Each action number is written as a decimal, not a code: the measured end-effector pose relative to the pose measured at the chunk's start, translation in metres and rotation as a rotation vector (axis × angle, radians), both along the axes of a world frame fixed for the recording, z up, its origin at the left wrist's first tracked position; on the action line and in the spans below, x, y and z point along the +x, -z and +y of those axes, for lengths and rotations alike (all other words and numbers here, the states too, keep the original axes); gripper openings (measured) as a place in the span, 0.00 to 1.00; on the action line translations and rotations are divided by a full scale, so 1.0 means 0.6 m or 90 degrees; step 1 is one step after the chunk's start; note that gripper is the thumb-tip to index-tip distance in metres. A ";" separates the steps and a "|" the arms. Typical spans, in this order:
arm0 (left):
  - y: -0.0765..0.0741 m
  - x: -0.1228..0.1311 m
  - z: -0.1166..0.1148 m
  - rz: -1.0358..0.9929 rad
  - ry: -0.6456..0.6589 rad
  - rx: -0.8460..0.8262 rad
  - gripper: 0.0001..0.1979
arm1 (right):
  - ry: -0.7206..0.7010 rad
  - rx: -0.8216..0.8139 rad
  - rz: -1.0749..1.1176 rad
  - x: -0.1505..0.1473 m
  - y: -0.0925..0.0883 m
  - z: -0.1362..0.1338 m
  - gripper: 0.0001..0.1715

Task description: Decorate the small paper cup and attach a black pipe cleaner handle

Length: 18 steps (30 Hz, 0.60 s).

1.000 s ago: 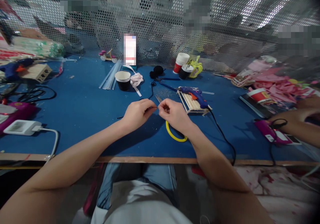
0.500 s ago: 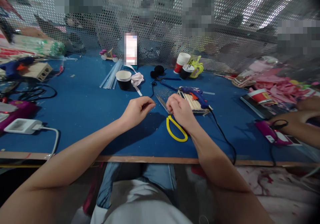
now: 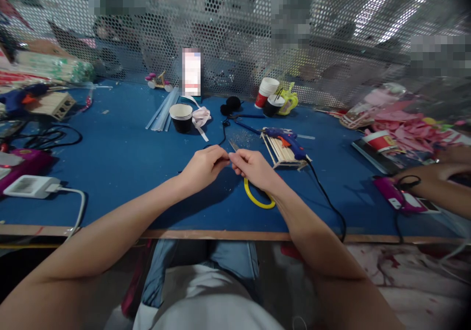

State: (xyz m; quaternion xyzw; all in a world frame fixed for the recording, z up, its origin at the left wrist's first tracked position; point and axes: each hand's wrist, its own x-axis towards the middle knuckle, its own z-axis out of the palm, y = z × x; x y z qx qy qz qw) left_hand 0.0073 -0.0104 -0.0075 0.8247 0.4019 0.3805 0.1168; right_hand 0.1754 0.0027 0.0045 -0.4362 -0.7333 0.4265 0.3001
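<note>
My left hand (image 3: 206, 167) is closed in a pinch above the blue table, its fingertips almost meeting those of my right hand (image 3: 254, 168). That right hand is pinched as well; whatever the fingers hold is too small or hidden. A thin dark strand (image 3: 222, 141) runs from the black pompoms (image 3: 231, 105) toward the back of my left hand, and I cannot tell whether it is held. Scissors with a yellow handle (image 3: 259, 201) lie on the table partly beneath my right hand. A black paper cup (image 3: 181, 120) and white ribbon (image 3: 201, 118) stand beyond my left hand.
A blue glue gun (image 3: 290, 141) rests on a wooden stick frame (image 3: 281, 155), its cord reaching the front edge. Clear glue sticks (image 3: 164, 111), stacked cups (image 3: 268, 93) and a phone (image 3: 192, 72) are at the back. Another person's arm (image 3: 434, 185) is at right.
My right hand has moved left and turned, bringing its fingertips up to those of my left hand. It now covers more of the scissors.
</note>
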 end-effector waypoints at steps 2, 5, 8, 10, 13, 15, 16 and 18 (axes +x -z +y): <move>-0.001 -0.003 0.003 0.027 -0.012 -0.016 0.06 | 0.012 0.035 0.009 0.003 -0.002 0.002 0.22; -0.003 -0.010 0.008 0.080 -0.030 -0.045 0.09 | 0.043 0.048 0.025 0.011 -0.004 0.008 0.18; -0.005 -0.016 0.013 0.112 -0.031 -0.054 0.10 | 0.044 0.055 0.027 0.016 -0.006 0.011 0.16; -0.006 -0.018 0.015 0.106 -0.030 -0.054 0.10 | 0.040 0.052 0.052 0.016 -0.007 0.011 0.14; -0.008 -0.021 0.016 0.083 -0.036 -0.042 0.09 | 0.022 0.019 0.101 0.015 -0.008 0.011 0.16; -0.008 -0.021 0.017 0.072 -0.041 -0.031 0.09 | 0.037 -0.028 0.127 0.016 -0.008 0.014 0.19; -0.008 -0.021 0.017 0.070 -0.043 -0.027 0.09 | 0.053 -0.049 0.136 0.017 -0.008 0.015 0.21; -0.008 -0.020 0.016 0.069 -0.044 -0.021 0.09 | 0.080 -0.079 0.143 0.018 -0.008 0.016 0.23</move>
